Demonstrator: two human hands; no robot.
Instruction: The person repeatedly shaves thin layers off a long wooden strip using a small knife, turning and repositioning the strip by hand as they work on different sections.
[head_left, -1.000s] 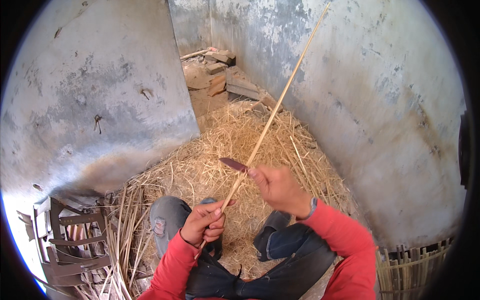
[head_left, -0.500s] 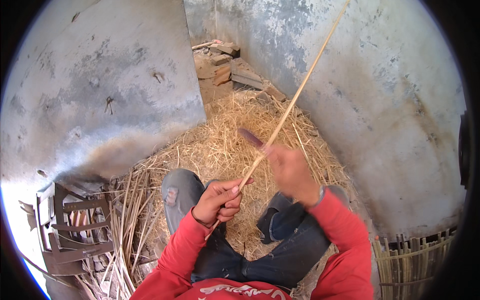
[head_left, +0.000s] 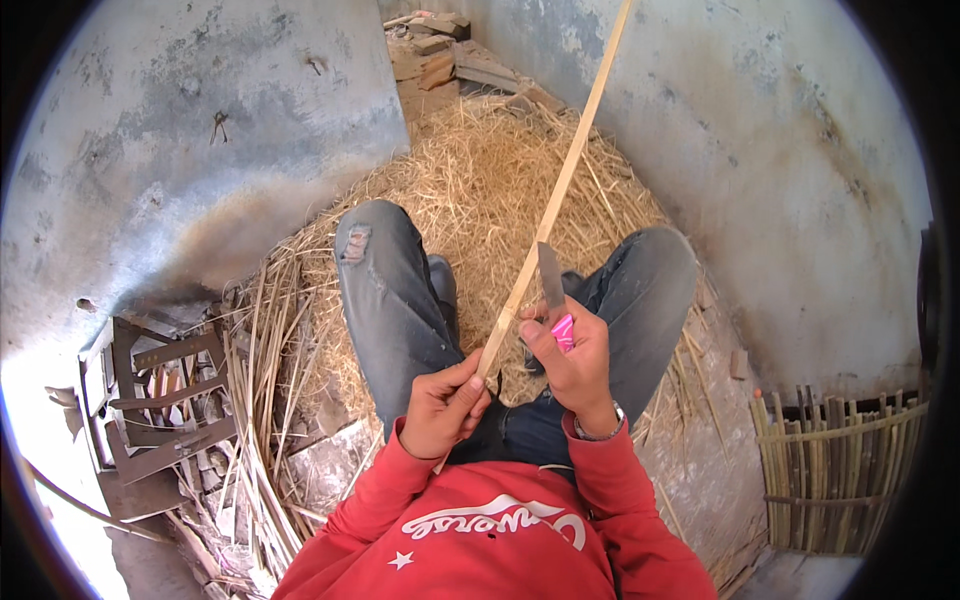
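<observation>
Strip [head_left: 556,200] of pale wood, long and flat, slants up from the person's lap toward one o'clock and runs out past the top edge of the view. Its lower end sits in the left hand [head_left: 445,405], between six and seven o'clock, with thumb and fingers closed on it. At four o'clock from the middle, the right hand [head_left: 575,362] is wrapped around a knife [head_left: 551,278]; a bit of bright pink shows within that grip, and the blade points toward twelve, just beside the strip's right edge. Whether blade and wood touch, I cannot tell. Bent knees in worn jeans [head_left: 385,310] frame the two hands at ten and two, the left one ripped. Beyond them, toward twelve, shavings [head_left: 470,190] cover the floor in a loose heap, with boards [head_left: 485,70] behind it. Loose slats [head_left: 262,400] lie at eight o'clock, next to a dark broken frame [head_left: 180,450] farther out. Out past the right hand, also toward four, upright sticks [head_left: 840,470] stand bound in a row below a stained, peeling wall [head_left: 780,200].
</observation>
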